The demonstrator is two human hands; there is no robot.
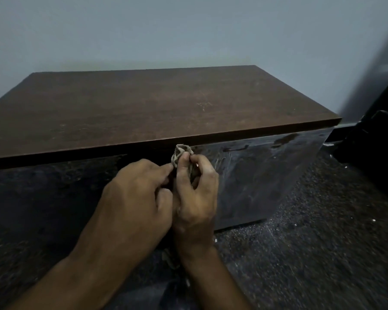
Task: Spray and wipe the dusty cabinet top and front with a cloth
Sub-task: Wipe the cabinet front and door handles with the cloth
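A plain grey-blue wall (pixel 188 30) is seen behind, under dim light. A dark speckled floor (pixel 323 253) is shown at right, where a black object (pixel 376 139) is placed.

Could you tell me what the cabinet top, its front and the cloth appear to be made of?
Cabinet top: probably wood-grain laminate or veneer, matte brown with faint grain streaks and a thin board edge. Cabinet front: a dark glossy panel, perhaps lacquered or laminated, since it shows reflections and pale smears. Cloth: soft beige patterned fabric, bunched between both hands.
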